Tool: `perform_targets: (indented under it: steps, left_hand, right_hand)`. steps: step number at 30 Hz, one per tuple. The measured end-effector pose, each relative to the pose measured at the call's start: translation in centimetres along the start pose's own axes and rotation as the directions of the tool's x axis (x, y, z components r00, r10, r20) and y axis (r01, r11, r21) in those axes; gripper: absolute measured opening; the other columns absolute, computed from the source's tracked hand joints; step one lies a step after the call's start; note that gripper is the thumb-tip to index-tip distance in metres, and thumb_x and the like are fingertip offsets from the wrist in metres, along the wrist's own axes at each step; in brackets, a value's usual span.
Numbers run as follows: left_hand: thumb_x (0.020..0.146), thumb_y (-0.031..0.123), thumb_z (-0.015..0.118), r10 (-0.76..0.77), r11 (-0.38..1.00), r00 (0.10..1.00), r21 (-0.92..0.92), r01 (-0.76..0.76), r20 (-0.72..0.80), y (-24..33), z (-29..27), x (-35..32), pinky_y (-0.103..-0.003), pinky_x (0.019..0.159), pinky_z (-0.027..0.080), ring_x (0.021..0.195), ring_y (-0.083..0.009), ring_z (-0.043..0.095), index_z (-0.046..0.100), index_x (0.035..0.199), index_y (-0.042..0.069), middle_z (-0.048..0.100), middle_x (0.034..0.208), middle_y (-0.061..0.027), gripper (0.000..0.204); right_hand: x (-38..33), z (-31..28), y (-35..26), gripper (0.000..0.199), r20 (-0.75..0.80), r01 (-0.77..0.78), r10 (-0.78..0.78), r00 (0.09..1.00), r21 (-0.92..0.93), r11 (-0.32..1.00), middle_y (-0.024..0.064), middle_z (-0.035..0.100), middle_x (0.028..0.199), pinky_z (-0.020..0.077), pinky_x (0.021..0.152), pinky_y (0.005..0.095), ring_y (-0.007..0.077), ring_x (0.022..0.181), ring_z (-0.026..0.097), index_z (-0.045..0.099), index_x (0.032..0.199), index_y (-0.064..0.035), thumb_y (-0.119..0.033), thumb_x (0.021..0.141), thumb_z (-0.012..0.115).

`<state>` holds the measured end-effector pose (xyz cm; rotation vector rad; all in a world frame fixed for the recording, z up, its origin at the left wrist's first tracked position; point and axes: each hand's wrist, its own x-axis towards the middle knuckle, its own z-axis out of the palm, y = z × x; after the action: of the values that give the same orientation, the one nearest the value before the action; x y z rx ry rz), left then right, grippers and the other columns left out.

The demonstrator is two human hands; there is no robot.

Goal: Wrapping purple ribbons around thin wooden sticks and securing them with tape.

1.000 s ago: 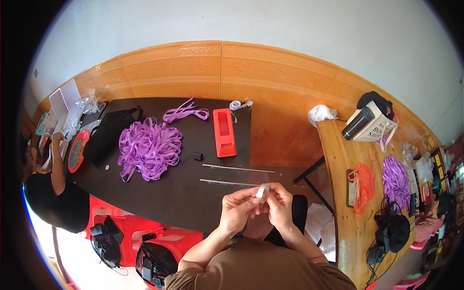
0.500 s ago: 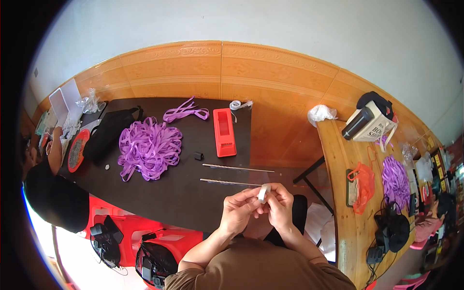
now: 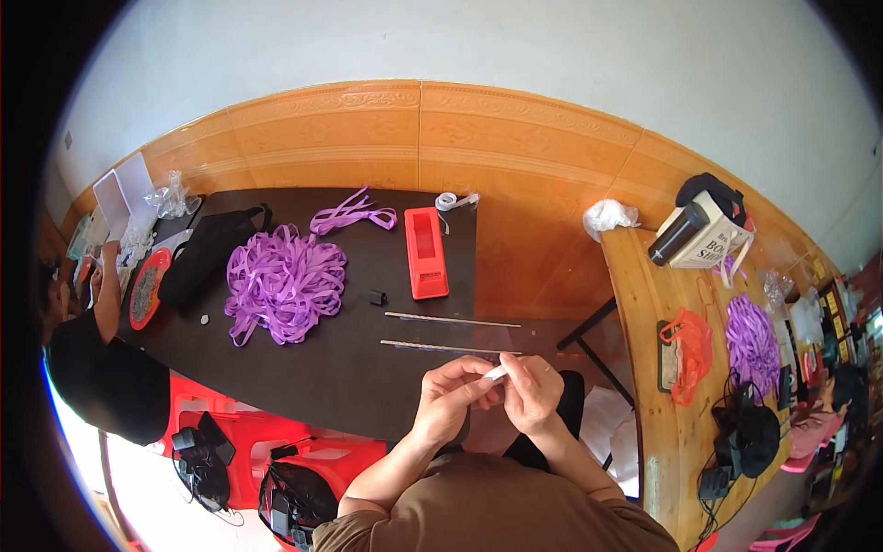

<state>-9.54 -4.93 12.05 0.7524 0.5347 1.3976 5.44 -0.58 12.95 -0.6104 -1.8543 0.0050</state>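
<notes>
Left hand: the left hand (image 3: 452,397) is raised just off the near edge of the dark tabletop (image 3: 331,368), fingers curled in and pinching one end of a small white piece (image 3: 497,374).
Right hand: the right hand (image 3: 533,391) meets it from the other side, fingers closed on the same white piece, so both hands touch at the fingertips.
White piece: short, pale, tube-like, held between the two hands above the person's lap; too small to tell more.
Thin rods: two long slim rods (image 3: 451,348) lie side by side on the tabletop just beyond the hands, roughly parallel to its near edge.
Red box: a narrow red box (image 3: 426,251) sits farther back, lengthwise toward the wall.
Purple ribbon: a big loose heap of purple ribbon (image 3: 280,281) sits left of the red box, with a smaller bunch (image 3: 352,216) behind it.
Small black block: a small black block (image 3: 376,297) rests between the heap and the red box.
Black bag: a black bag (image 3: 207,253) lies left of the heap.
Other person: a person in black (image 3: 101,368) sits at the far left end of the tabletop.
Side bench: a wooden bench (image 3: 662,368) on the right carries an orange bag (image 3: 690,345) and more purple ribbon.
</notes>
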Motion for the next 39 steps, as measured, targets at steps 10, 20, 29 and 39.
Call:
perform_targets:
  steps: [10,20,29,39]
  left_hand:
    - [0.091,-0.002,0.055,0.001,0.996,0.992,-0.089,0.01,0.124,0.7,0.1,0.2,-0.027,0.073,0.053,0.084,-0.0185,0.064,0.065,0.104,-0.004,0.063,0.101,-0.0116,0.016]
    - [0.089,-0.006,0.056,0.07,0.996,0.993,-0.054,-0.066,0.09,0.4,0.2,-0.1,-0.028,0.074,0.053,0.085,-0.0187,0.062,0.063,0.097,-0.003,0.062,0.1,-0.0117,0.011]
    - [0.087,-0.008,0.054,0.033,0.985,0.993,-0.17,-0.014,0.11,-0.3,-0.6,0.0,-0.03,0.078,0.054,0.09,-0.019,0.061,0.063,0.095,-0.003,0.062,0.1,-0.0107,0.013]
    - [0.088,-0.008,0.053,0.134,0.99,0.988,-0.052,-0.131,0.071,-0.2,-0.1,0.1,-0.03,0.08,0.054,0.094,-0.0183,0.061,0.064,0.098,-0.003,0.059,0.102,-0.0089,0.015]
  right_hand:
    - [-0.4,0.1,-0.5,0.03,-0.045,-0.241,0.256,0.966,0.214,0.947,0.0136,0.061,0.076,0.0459,0.052,0.0294,0.0223,0.058,0.058,0.061,0.109,0.0043,0.009,0.08,0.061]
    - [0.2,-1.0,-0.3,0.049,0.08,0.222,-0.211,0.974,-0.166,0.961,0.0123,0.061,0.082,0.0466,0.054,0.0344,0.0249,0.062,0.057,0.06,0.112,0.0072,0.007,0.063,0.065]
    - [-0.5,-0.2,-0.5,0.044,0.087,-0.024,0.025,0.996,-0.013,1.0,0.0127,0.06,0.08,0.0466,0.055,0.0352,0.0269,0.064,0.058,0.058,0.113,0.0062,0.006,0.069,0.064]
    - [0.4,-0.6,-0.4,0.049,0.118,0.236,-0.214,0.97,-0.223,0.946,0.0138,0.06,0.085,0.0446,0.053,0.0313,0.022,0.062,0.056,0.059,0.11,0.0103,0.004,0.062,0.065]
